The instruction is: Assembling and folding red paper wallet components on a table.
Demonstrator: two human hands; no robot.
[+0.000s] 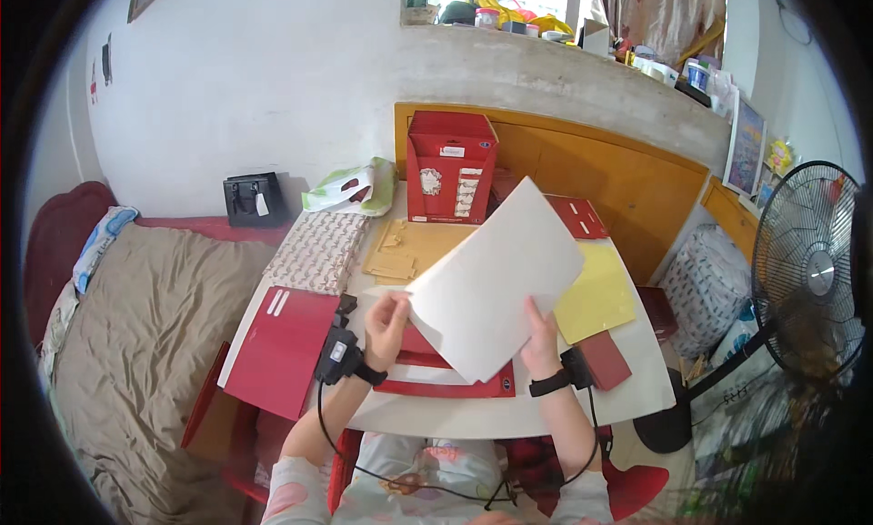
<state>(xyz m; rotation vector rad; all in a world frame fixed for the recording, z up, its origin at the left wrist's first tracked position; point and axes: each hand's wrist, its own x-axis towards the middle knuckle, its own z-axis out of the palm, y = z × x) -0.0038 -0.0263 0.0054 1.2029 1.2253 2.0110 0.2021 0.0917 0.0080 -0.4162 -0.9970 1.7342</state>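
Observation:
A large white sheet (500, 279) is tilted above the table, held in both hands. My left hand (386, 328) pinches its left corner between thumb and fingers. My right hand (541, 345) grips the lower right edge, thumb on top and fingers mostly hidden beneath. Under the sheet lies a flat red cardboard piece (446, 388) with a white strip, partly covered. A yellow sheet (602, 297) rests to the right, with a small dark-red box (604, 359) just in front of it, near my right wrist. Left of my left hand is a flat red panel (280, 348) with white marks.
Tan cardboard pieces (396, 257), a patterned stack (314, 252) and a tall red box (452, 170) stand or lie at the back of the white table (455, 423). A black fan (814, 266) is at the right, a bed (155, 343) at the left. Cables trail from both wrists.

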